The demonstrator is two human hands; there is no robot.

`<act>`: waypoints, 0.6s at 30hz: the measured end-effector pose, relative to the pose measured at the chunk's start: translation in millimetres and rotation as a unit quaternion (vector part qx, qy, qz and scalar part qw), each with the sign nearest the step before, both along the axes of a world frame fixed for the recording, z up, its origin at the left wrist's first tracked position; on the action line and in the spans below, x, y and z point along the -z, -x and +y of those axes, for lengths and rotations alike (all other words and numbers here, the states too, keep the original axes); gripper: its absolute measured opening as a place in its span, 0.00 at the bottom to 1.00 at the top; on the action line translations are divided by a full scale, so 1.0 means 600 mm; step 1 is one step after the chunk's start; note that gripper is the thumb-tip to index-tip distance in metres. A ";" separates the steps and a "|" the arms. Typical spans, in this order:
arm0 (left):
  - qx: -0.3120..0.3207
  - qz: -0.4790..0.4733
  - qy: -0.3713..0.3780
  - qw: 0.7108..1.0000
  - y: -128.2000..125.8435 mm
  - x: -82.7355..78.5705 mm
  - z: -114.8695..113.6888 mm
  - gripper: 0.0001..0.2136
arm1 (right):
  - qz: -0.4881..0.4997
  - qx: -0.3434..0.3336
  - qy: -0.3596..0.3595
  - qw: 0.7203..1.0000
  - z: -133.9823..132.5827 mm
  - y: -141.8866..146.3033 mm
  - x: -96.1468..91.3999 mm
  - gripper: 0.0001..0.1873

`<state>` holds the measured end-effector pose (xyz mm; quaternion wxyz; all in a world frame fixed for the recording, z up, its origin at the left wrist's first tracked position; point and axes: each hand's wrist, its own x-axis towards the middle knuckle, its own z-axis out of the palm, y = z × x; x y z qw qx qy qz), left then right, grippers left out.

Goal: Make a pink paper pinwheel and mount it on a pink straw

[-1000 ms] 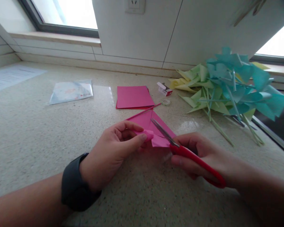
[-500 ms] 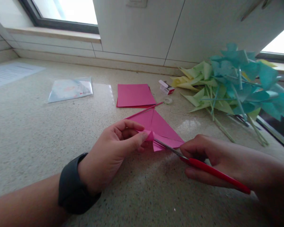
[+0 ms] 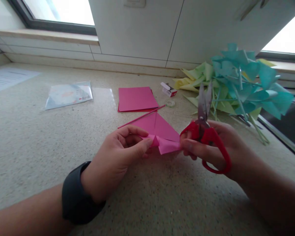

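Note:
Between my hands is a small folded piece of pink paper (image 3: 169,146) with a cut in its edge. My left hand (image 3: 126,147), with a black band on the wrist, pinches its left part between thumb and fingers. My right hand (image 3: 211,147) carries red-handled scissors (image 3: 203,123), blades pointing up and slightly apart, while its thumb and fingertips grip the paper's right end. Just behind lies a creased pink sheet (image 3: 162,126) on the counter, partly hidden by the held paper. A thin pink stick (image 3: 142,116) rests along its upper left edge.
Beyond is a stack of pink paper squares (image 3: 137,98), with a tape roll (image 3: 170,103) and a small open box (image 3: 169,89) to its right. Blue paper pinwheels (image 3: 245,75) and green-yellow ones (image 3: 199,75) lie at the right. A plastic packet (image 3: 68,95) is on the left.
The scissors have come out of the paper's cut and swung upright in my right hand, whose fingers now pinch the paper's right end. My left hand keeps its hold.

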<state>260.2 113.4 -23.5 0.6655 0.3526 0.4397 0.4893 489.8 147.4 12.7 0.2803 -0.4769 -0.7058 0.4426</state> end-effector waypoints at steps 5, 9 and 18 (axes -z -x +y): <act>0.017 0.015 -0.018 1.000 -0.002 -0.002 -0.002 0.10 | 0.079 0.026 0.042 0.996 -0.007 0.041 0.011 0.14; 0.015 0.044 -0.026 0.999 -0.003 -0.004 -0.005 0.11 | 0.099 0.019 0.075 0.992 -0.013 0.051 0.017 0.14; 0.022 0.083 -0.054 0.995 -0.006 -0.002 -0.009 0.11 | 0.173 0.034 0.098 0.979 -0.014 0.052 0.030 0.16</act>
